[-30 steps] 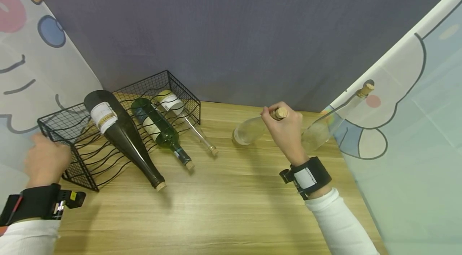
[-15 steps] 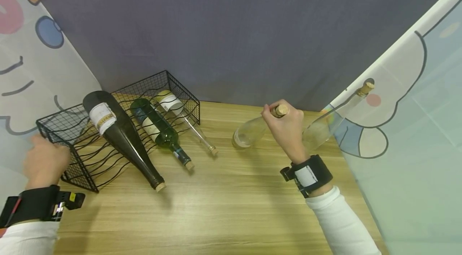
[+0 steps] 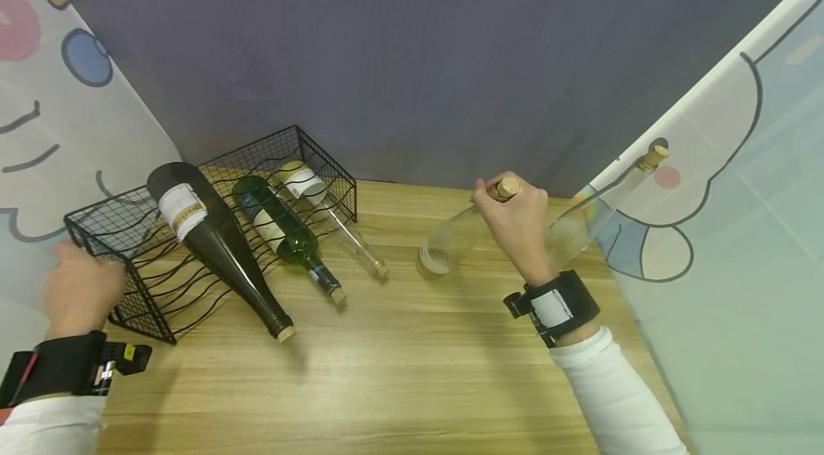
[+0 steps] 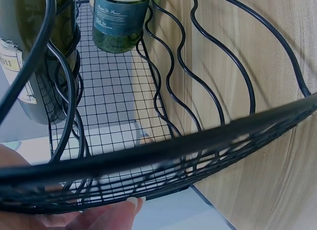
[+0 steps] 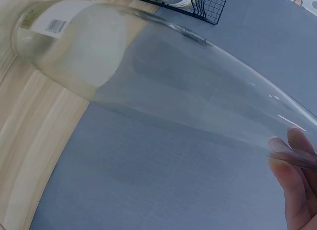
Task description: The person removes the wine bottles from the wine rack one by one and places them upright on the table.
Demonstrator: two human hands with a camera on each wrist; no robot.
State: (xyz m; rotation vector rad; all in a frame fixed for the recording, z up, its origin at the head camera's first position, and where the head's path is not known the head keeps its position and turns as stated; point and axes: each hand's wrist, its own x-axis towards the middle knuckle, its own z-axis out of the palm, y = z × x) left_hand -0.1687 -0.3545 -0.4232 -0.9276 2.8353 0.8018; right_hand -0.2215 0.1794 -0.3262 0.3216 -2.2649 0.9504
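My left hand grips the left end of a black wire wine rack. In the left wrist view, fingertips curl under the rack's dark rim. Three corked bottles lie in the rack, necks toward me: a large dark wine bottle, a green wine bottle and a slim clear one. My right hand holds a clear, corked glass wine bottle by its neck. In the right wrist view, this bottle shows a white barcode label near its base, and thumb and fingers close around the neck.
Another clear corked bottle stands to the right, partly behind my right hand, beside the patterned side panel. A grey back panel rises behind the wooden table. A second patterned panel borders the left side.
My right hand has shifted slightly to the right with the clear bottle, and the bottle's base has come a little nearer to me. My left hand and the rack stay put.
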